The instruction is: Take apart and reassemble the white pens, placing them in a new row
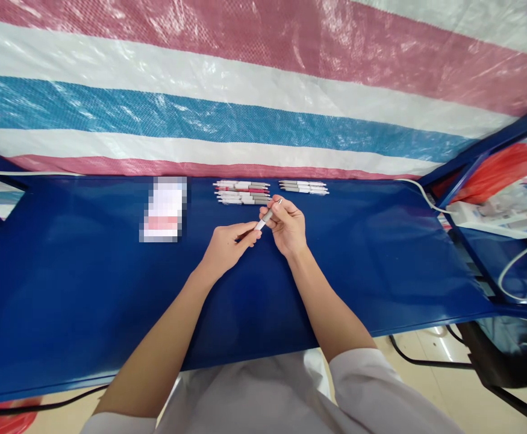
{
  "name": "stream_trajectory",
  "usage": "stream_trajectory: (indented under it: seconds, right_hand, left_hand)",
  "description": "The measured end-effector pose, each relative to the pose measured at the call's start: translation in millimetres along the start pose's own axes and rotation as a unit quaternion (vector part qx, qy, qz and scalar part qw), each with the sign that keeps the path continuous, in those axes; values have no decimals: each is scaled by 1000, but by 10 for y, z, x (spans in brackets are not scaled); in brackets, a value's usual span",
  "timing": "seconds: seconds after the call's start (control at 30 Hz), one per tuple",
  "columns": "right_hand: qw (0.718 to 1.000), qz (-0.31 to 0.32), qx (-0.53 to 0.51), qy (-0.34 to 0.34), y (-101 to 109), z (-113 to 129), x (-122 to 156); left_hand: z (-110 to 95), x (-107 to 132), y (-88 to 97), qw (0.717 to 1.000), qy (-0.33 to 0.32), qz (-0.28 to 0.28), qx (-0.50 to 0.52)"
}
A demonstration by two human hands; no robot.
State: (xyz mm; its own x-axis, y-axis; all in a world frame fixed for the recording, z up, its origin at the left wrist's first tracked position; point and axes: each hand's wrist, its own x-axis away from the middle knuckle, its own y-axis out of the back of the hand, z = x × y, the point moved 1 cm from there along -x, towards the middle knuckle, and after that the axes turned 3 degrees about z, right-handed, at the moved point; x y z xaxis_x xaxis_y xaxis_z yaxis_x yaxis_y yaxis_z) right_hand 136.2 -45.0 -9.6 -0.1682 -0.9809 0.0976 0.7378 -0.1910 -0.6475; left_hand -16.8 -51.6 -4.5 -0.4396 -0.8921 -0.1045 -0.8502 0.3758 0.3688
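Both my hands meet over the middle of the blue table. My right hand is closed around a grey and white pen, its upper end sticking out past my fingers. My left hand pinches the pen's lower end between thumb and fingers. Just behind my hands lies a pile of several pens with white, grey and pink parts. A smaller row of white and grey pens lies to its right.
A blurred white and pink packet lies on the table at the back left. A striped red, white and blue tarp hangs behind. At the right, a white power strip with cables sits on another blue shelf.
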Motion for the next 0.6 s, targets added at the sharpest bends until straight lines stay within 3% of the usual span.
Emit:
stream_trajectory:
  seconds: [0.1,0.23,0.43,0.6]
  right_hand:
    - [1000,-22,20,3,-12,13,14]
    - [999,36,9,-3,8,36,40]
    - [994,111,-18,-15,49,41,65]
    - [992,118,-31,-14,53,5,65]
  left_hand:
    - [14,-7,-8,1000,0,-11,0]
    - [-59,-14,64,993,48,69,80]
    - [-128,17,156,944,120,188,243]
    - [-97,25,133,915,145,220,304]
